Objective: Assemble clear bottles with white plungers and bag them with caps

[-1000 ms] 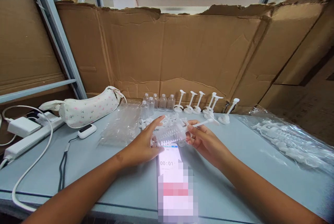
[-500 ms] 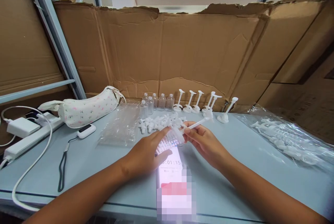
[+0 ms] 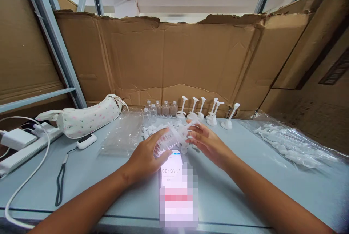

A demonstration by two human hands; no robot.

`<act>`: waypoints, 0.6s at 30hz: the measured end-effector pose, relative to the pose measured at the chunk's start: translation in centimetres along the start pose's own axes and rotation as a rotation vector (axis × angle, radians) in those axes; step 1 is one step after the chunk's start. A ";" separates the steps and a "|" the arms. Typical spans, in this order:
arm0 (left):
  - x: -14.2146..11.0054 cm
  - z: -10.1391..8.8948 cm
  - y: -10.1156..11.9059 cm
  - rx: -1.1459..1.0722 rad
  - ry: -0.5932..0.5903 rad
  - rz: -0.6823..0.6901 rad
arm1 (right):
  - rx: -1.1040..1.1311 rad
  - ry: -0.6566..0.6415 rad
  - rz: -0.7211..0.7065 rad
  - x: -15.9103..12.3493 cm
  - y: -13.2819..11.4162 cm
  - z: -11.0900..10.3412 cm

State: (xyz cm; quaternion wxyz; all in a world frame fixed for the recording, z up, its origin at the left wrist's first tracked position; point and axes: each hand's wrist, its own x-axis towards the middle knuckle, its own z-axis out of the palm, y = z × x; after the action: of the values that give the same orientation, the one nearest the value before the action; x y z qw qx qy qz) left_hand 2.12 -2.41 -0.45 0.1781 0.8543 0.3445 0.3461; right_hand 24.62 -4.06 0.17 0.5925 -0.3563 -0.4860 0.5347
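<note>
My left hand (image 3: 148, 156) is wrapped round a clear ribbed plastic bottle (image 3: 166, 141), tilted with its mouth end to the right. At that end is a white stemmed piece with a round base (image 3: 184, 132), blurred by motion. My right hand (image 3: 205, 141) has its bent fingers at this white piece. Whether the piece is fixed to the bottle I cannot tell. Just beyond lies a pile of small white plastic parts (image 3: 152, 129). Under my hands a phone (image 3: 171, 176) shows a running timer, partly pixelated.
Several small clear bottles (image 3: 165, 109) and several upright white stemmed pieces (image 3: 194, 107) stand along the cardboard wall (image 3: 136, 59). A flat clear bag (image 3: 120, 136) lies left, a filled bag (image 3: 294, 146) right. Farther left are a patterned pouch (image 3: 84, 117), a small white device (image 3: 86, 141) and a power strip (image 3: 32, 150).
The white stemmed piece, earlier pointing right from the bottle's mouth, now looks foreshortened and blurred. My right fingers have spread somewhat around it. The whole view has shifted slightly.
</note>
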 end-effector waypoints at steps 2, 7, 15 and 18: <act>0.2 -0.3 -0.1 -0.039 0.028 -0.044 | 0.002 0.052 -0.006 0.4 -0.1 -0.7; 0.2 -0.5 -0.1 -0.039 0.015 -0.049 | -0.157 0.114 -0.096 0.5 -0.2 -1.3; 0.2 -1.0 0.3 0.169 -0.189 -0.014 | -0.371 -0.186 -0.123 -0.5 0.9 0.3; 1.0 -2.5 -0.1 0.338 -0.151 -0.005 | -0.378 -0.068 -0.137 -0.4 0.7 0.1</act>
State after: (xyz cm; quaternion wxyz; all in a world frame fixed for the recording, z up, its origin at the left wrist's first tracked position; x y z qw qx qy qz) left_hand 0.79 -1.50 1.70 0.0580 0.8948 0.3854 0.2177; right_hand 24.34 -4.31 -0.55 0.5331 -0.4091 -0.6206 0.4042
